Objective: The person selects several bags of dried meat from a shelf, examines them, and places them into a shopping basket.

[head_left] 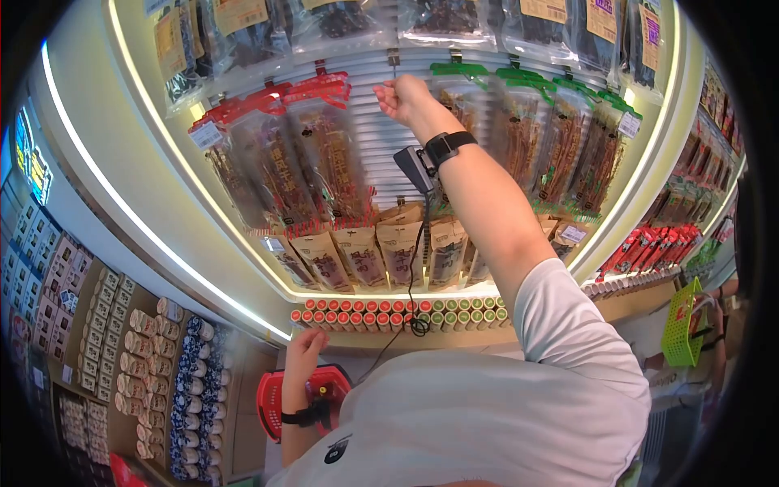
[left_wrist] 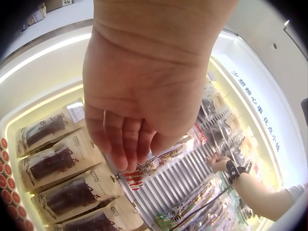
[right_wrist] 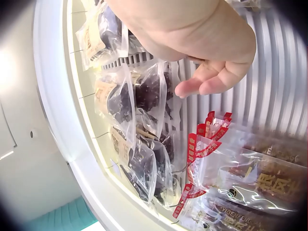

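Observation:
My right hand (head_left: 406,99) is raised before the grey slatted rack (head_left: 375,158), between red-topped packets (head_left: 324,154) and green-topped packets (head_left: 519,138). In the right wrist view the right hand (right_wrist: 202,38) holds nothing, its fingers loosely bent, with clear bags of dark food (right_wrist: 154,94) and red-topped packets (right_wrist: 250,178) near it. Low at the left in the head view, my left hand (head_left: 307,349) hangs with nothing in it. The left wrist view shows the left hand (left_wrist: 144,91) with loosely bent fingers, beside brown paper bags (left_wrist: 72,159).
A red basket (head_left: 272,398) is by the left forearm. Round containers with red and green lids (head_left: 398,307) line the ledge under the brown bags. Shelves of jars (head_left: 146,365) stand at the left. Someone at the far right is beside a green basket (head_left: 682,325). A black cable hangs from my right wrist.

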Tool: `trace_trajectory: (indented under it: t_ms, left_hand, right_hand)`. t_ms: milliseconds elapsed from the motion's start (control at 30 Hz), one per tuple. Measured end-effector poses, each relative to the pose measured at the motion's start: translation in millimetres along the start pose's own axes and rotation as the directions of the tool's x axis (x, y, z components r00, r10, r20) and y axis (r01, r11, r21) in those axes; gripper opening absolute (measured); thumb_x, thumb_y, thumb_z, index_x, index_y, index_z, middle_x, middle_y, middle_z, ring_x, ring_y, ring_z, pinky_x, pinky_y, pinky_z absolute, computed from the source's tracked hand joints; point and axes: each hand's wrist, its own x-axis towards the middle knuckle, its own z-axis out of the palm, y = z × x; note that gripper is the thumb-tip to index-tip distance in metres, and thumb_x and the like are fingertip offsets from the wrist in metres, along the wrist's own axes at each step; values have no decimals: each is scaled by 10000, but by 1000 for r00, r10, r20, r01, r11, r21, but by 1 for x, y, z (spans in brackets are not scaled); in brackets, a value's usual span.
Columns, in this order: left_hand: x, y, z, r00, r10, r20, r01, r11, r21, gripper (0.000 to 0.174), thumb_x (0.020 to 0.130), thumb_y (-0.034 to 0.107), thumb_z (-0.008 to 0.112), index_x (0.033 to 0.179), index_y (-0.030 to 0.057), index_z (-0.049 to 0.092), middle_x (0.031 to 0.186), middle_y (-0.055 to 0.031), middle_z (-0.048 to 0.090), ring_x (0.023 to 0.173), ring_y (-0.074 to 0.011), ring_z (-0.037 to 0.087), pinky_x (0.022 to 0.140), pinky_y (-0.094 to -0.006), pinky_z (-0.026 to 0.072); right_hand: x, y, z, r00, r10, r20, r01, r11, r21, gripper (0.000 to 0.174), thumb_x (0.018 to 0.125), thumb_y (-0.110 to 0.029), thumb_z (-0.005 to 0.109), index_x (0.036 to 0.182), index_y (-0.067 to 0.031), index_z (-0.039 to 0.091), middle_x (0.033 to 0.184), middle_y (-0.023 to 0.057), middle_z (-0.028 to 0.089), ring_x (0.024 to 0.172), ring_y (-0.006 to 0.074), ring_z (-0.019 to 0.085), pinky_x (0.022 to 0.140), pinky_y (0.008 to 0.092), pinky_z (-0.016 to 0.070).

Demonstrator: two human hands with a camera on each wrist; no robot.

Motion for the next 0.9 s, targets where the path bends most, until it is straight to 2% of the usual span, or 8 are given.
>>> trace_trajectory:
  t_ms: [133, 200, 233, 300, 533, 800, 900]
  left_hand:
    - [7, 6, 9, 997, 54, 54, -52, 998, -39, 178, 906, 114, 549, 994, -29, 608, 837, -66, 650, 768, -121, 606, 720, -252, 490]
    - [10, 5, 12, 996, 45, 81, -45, 999, -11, 175, 909, 120, 545, 984, -26, 606, 821, -54, 641, 766, -120, 604, 718, -251, 489]
    - [10, 5, 14, 996, 44, 83, -43, 999, -13, 175, 909, 120, 545, 984, -26, 606, 821, -54, 641, 766, -120, 604, 718, -251, 489]
    - [10, 7, 17, 993, 42, 110, -42, 999, 3, 176, 917, 120, 528, 979, -19, 615, 835, -59, 645, 764, -132, 604, 713, -258, 484]
    - [14, 17, 26, 979, 83, 187, -93, 995, 48, 152, 903, 100, 543, 970, -21, 604, 818, -51, 639, 763, -111, 604, 690, -242, 480]
    - [19, 6, 25, 984, 88, 155, -91, 996, 13, 139, 897, 91, 547, 931, -25, 615, 774, -39, 640, 718, -100, 600, 666, -232, 471]
    - [20, -2, 24, 981, 114, 155, -121, 992, 32, 139, 892, 95, 551, 925, -21, 618, 773, -39, 640, 717, -99, 599, 664, -233, 470]
  right_hand:
    - [2, -3, 1, 1000, 3, -7, -3, 996, -94, 210, 903, -84, 300, 982, -29, 487, 758, 73, 636, 550, 126, 562, 501, 273, 467]
    - [1, -7, 2, 1000, 24, -5, -24, 996, -83, 194, 866, -52, 303, 937, 19, 468, 791, 138, 624, 498, 150, 536, 470, 312, 453]
    - [0, -8, 3, 1000, 26, -7, -26, 996, -86, 194, 866, -52, 303, 937, 19, 468, 791, 138, 624, 498, 150, 536, 470, 312, 453]
    - [1, -9, 4, 999, 34, -39, -39, 993, -115, 199, 866, -60, 299, 876, 15, 483, 757, 115, 614, 475, 134, 517, 466, 307, 448]
    - [5, -3, -4, 999, 27, -19, -30, 985, -169, 228, 873, -87, 293, 868, 3, 503, 687, 73, 591, 462, 117, 496, 470, 301, 431]
    - [4, -8, -1, 998, 42, -40, -51, 964, -261, 236, 882, -102, 303, 867, -13, 521, 667, 54, 581, 461, 102, 482, 467, 280, 422]
    - [0, -9, 2, 998, 39, -49, -50, 970, -238, 238, 883, -100, 297, 864, -18, 519, 670, 55, 582, 462, 97, 480, 466, 275, 420]
